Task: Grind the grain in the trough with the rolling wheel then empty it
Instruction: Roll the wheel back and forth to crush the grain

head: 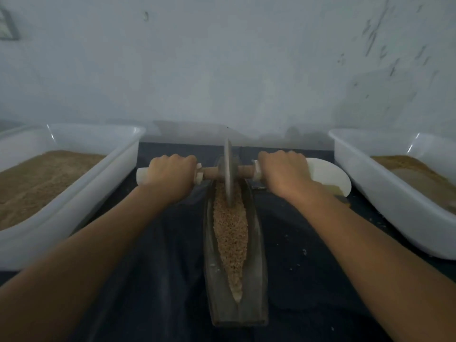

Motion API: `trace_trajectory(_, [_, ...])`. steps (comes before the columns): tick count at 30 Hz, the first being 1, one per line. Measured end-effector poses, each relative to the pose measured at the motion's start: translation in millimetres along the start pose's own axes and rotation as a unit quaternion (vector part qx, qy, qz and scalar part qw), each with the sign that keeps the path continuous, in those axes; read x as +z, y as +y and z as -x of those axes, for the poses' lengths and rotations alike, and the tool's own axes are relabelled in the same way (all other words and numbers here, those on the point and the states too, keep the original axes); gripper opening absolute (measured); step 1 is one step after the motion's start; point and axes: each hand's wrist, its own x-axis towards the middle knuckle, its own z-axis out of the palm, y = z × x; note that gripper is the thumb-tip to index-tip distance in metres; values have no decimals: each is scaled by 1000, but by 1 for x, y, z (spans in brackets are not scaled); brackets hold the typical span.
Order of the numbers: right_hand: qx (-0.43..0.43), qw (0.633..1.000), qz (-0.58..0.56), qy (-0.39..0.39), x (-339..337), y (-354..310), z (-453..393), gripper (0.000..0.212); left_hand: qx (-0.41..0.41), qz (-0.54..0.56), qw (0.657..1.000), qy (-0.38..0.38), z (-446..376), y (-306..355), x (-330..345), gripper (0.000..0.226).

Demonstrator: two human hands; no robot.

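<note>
At 6 o'clock, nearest the viewer, the blunt near end of the long dark trough (pixel 259 280) rests on a dark cloth (pixel 160 267) that covers the tabletop. The trough runs straight away toward 12 o'clock, and a narrow bed of tan grain (pixel 230 233) fills its channel, tapering to a point at the near end and widening farther up. Two bare forearms reach in from 7 and 5 o'clock.

Past the middle of the trough, the rolling wheel (pixel 228 174) stands upright on its edge in the grain, near the trough's far end, with its axle lying crosswise. The left hand (pixel 170 172) has its grip clenched round the pale handle (pixel 143 175) at 9 o'clock of the wheel; the right hand (pixel 283 172) is clenched likewise round the handle at 3 o'clock, knuckles up on both.

Just behind the right hand at 3 o'clock lies a white plate (pixel 330 175), partly hidden by the wrist. Out at 9 o'clock a white tub (pixel 118 169) holds brown meal; at 3 o'clock a second white tub (pixel 370 178) holds a similar brown fill. Beyond everything, at 12 o'clock, rises a pale scuffed wall (pixel 222 58).
</note>
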Motion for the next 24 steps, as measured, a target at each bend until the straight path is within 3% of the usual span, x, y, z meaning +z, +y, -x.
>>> trace_trajectory(3, [-33, 999, -20, -2, -7, 1, 37, 23, 22, -23, 999, -15, 36, 5, -18, 23])
trace_trajectory(5, [-72, 997, -39, -5, -19, 3, 74, 36, 41, -36, 998, -35, 75, 6, -37, 30])
trace_trajectory(8, [-133, 987, -58, 67, -49, 3, 122, 68, 64, -12, 996, -66, 127, 0, -67, 32])
trace_trajectory(10, [-142, 983, -64, 97, -58, 4, 137, 74, 67, 23, 991, -117, 145, -5, -77, 26])
trace_trajectory(12, [-146, 982, -69, 94, -60, 4, 137, 64, 52, 27, 988, -141, 150, -4, -77, 28])
trace_trajectory(18, [-78, 997, 20, 17, -24, -4, 76, 33, 17, -14, 998, -58, 87, 3, -33, 29])
trace_trajectory(21, [-20, 1000, 1, 9, -2, -1, 26, 19, 7, -11, 1000, -8, 38, 3, -16, 18])
trace_trajectory(24, [8, 1000, -13, 1, 11, 1, 11, 17, 15, -26, 999, 17, 16, 6, -14, 22])
